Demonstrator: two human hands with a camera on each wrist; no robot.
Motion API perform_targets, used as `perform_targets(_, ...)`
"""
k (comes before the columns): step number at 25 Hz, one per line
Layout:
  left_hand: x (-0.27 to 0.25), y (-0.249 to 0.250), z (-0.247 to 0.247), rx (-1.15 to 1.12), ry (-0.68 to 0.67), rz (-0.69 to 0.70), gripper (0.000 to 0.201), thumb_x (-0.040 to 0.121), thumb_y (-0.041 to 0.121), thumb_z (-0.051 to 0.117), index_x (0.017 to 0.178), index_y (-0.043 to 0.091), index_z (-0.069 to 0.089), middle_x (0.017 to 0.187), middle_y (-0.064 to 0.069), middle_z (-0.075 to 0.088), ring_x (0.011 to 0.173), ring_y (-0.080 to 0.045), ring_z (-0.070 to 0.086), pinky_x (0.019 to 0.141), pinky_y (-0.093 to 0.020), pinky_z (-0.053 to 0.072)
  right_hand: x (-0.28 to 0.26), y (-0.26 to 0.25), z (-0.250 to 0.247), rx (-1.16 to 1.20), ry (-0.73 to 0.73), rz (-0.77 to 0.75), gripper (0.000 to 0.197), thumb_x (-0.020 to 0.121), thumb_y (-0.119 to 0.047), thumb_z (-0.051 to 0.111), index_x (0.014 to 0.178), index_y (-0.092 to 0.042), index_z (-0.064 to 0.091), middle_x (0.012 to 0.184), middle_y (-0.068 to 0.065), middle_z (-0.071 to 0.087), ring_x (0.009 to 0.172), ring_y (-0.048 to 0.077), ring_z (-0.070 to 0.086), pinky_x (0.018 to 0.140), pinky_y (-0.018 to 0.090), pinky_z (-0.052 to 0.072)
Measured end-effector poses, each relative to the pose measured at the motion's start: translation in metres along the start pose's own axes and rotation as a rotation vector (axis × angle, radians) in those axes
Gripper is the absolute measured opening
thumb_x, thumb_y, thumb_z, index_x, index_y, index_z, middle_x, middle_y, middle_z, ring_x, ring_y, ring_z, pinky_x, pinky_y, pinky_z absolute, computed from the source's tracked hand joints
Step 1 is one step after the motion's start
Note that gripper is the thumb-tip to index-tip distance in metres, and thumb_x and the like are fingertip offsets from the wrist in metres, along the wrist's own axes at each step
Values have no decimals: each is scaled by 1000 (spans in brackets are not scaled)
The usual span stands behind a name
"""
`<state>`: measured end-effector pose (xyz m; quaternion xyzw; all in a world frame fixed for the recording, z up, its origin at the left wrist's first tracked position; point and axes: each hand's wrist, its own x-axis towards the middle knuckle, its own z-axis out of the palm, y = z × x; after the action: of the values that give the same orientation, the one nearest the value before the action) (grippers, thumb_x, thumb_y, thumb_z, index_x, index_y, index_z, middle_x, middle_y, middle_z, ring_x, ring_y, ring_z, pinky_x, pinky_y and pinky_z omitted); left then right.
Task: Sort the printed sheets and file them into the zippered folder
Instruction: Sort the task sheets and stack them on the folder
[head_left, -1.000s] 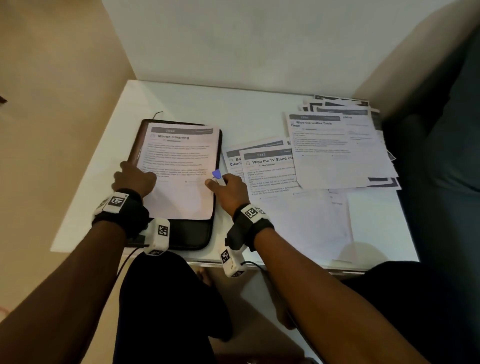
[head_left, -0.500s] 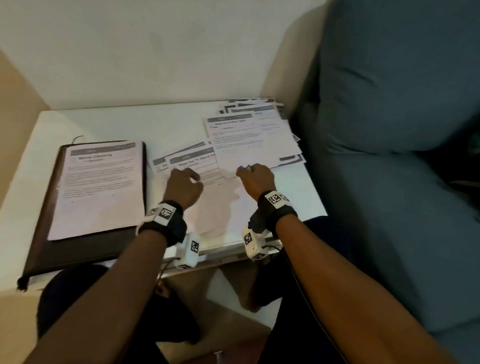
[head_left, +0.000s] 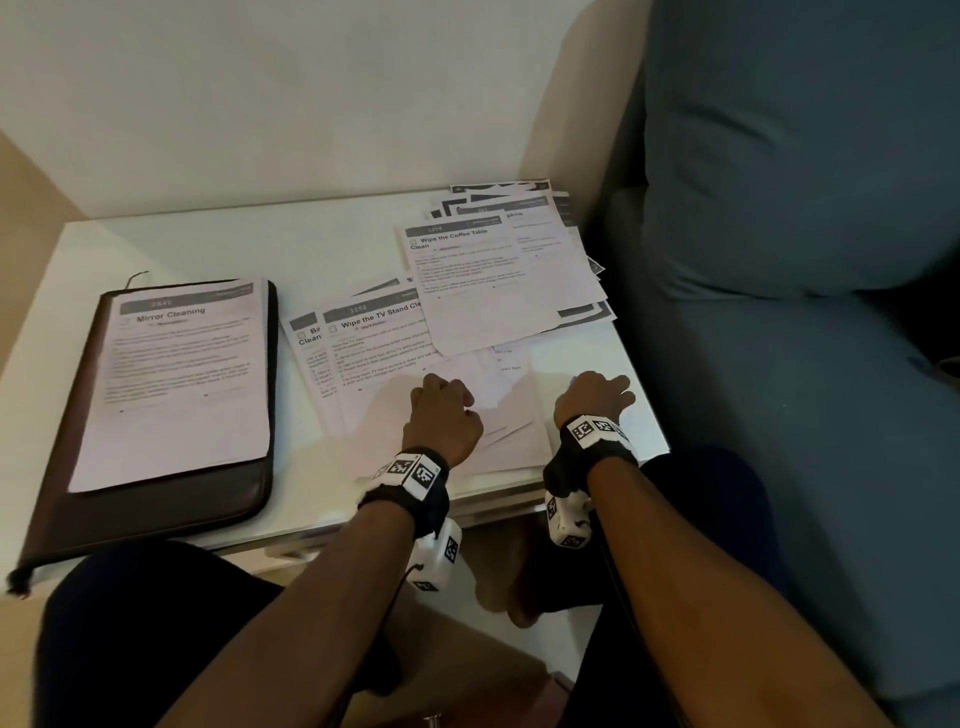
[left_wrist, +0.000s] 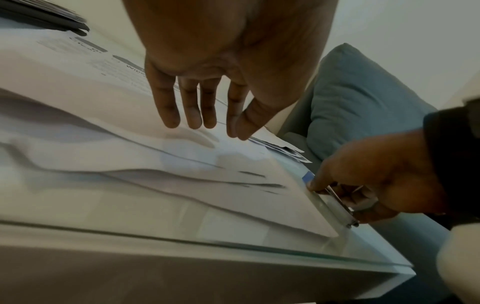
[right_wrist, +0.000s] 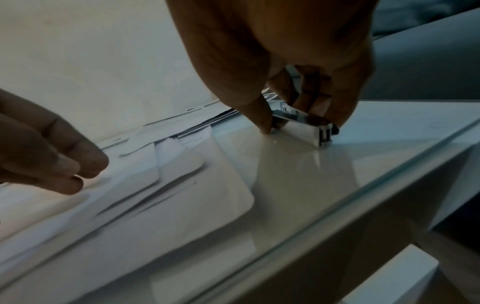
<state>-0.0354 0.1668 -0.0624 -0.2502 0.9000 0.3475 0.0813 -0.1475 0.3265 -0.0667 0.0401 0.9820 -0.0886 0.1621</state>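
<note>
White surface (head_left: 337, 249), loose sheets (head_left: 457, 415) under both hands.
Left hand (left_wrist: 207, 82) fingers relaxed over sheets; right hand (right_wrist: 298, 72) fingers pinching a stapler (right_wrist: 303, 125) beside them.

wall (head_left: 291, 93): plain off-white, behind tabletop | tabletop (head_left: 218, 244): glossy white, glass-like edge, set in corner | sofa (head_left: 779, 364): blue-grey fabric, right of tabletop, close against it, back cushion (head_left: 800, 150) plump | floor (head_left: 31, 208): beige, left of tabletop | light: dim, warm, soft shadows
</note>
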Motion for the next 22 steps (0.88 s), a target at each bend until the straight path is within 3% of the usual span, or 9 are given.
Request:
perform_targets(2, -3, -6, -10, -23, 24, -2, 25, 96, 18, 58, 119, 16, 64, 134, -5, 45, 129, -26, 40, 99, -47, 48, -6, -8, -7, 94, 23, 111, 55, 94, -21, 57, 140, 6, 42, 142, 18, 40, 133, 37, 34, 99, 51, 41)
perform_targets(4, -6, -19, -23, -27, 54, -23, 24, 96, 17, 57, 119, 16, 64, 135, -4, 45, 129, -25, 40, 99, -45, 47, -12, -22, -7, 159, 82, 67, 72, 88, -23, 62, 148, 0, 30, 149, 16, 29, 138, 35, 29, 99, 56, 43)
perform_targets(7, -8, -44, -42, -9, 88, -54, 27, 95, 16, 58, 122, 15, 65, 137, -6, 45, 131, -28, 40, 100, -45, 46, -17, -48, -4, 179, 93, -156, 56, 90, -23, 58, 139, -3, 39, 145, 15, 33, 135, 34, 32, 93, 52, 45)
perform_targets(11, -10, -77, -65, 13, 143, -163, 38, 93, 17, 60, 130, 14, 60, 143, -9, 40, 136, -32, 34, 97, -47, 47, -29, -89, 14, 153, -34, -327, 48, 96, -28, 55, 135, -1, 45, 140, 18, 39, 132, 37, 37, 99, 49, 43)
perform_targets(16, -14, -122, -65, -30, 116, -173, 60, 92, 28, 65, 149, 19, 46, 168, -9, 17, 155, -31, 11, 118, -54, 34, -45, -114, 40, 79, -91, -280, 79, 93, -51, 63, 148, -3, 33, 153, 17, 29, 143, 36, 27, 103, 57, 43)
perform_targets(20, -15, -135, -60, 11, 87, -106, 73, 93, 33, 65, 158, 21, 34, 171, -9, 17, 157, -30, 8, 120, -56, 31, -47, -115, 43, 97, -86, -251, 88, 88, -57, 69, 149, -5, 32, 151, 16, 33, 142, 36, 30, 102, 59, 43)
perform_targets(22, -15, -137, -61, 30, 59, -88, 78, 88, 43, 60, 158, 22, 34, 170, -8, 22, 157, -29, 12, 120, -57, 31, -47, -113, 42, 117, -92, -239, 90, 86, -57, 70, 149, -5, 32, 150, 16, 34, 142, 36, 30, 102, 59, 43)
